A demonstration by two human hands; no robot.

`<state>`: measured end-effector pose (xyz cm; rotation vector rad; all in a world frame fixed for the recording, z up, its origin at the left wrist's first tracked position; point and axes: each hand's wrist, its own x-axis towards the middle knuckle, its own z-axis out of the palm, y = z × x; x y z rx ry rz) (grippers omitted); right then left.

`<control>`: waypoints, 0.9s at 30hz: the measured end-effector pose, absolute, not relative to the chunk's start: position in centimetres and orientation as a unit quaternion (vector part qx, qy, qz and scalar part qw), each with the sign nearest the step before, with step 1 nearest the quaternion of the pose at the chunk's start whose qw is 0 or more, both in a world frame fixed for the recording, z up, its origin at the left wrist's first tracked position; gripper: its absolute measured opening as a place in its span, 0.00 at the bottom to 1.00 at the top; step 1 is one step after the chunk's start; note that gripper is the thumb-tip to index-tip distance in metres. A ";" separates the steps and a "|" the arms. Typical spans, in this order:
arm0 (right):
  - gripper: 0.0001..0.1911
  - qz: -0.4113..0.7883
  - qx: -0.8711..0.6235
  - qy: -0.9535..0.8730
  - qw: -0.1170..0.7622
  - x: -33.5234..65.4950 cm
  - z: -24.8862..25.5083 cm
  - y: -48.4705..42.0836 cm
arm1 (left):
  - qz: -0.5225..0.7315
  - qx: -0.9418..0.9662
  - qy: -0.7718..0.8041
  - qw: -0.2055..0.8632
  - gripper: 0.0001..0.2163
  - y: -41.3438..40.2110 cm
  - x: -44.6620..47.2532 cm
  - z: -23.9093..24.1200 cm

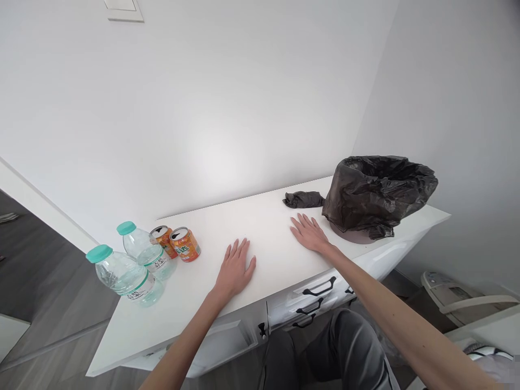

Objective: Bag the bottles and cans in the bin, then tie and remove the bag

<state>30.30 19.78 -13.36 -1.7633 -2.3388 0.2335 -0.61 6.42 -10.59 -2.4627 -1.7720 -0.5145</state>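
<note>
My left hand point(234, 271) lies flat on the white cabinet top point(264, 238), fingers stretched out and holding nothing. To its left stand two orange drink cans, the front can point(186, 246) and a rear can point(163, 236), both with opened tops. Beside them are two clear plastic bottles with teal caps, a nearer bottle point(122, 275) and a farther bottle point(142, 244). My right hand point(309, 233) also rests palm down, fingers spread. Just beyond it lies a rolled black plastic bag point(303, 199). Right of that hand stands a bin lined with a black bag point(365, 200).
A white wall point(244, 108) rises behind the cabinet. Drawers with black handles point(319, 287) face my legs point(345, 346). On the floor at right is a pale plastic object point(455, 298). Grey wood flooring point(60, 271) shows at left.
</note>
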 end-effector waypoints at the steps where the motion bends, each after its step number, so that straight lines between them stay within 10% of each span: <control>1: 0.38 0.079 -0.597 -0.792 0.101 30.2 -13.3 19.4 | -0.166 -0.799 -0.577 0.031 0.28 6.4 -0.6 -10.5; 27: 0.35 0.091 -0.587 -0.798 0.100 28.8 -11.3 12.7 | -0.159 -0.798 -0.580 0.034 0.26 5.4 -0.5 -10.0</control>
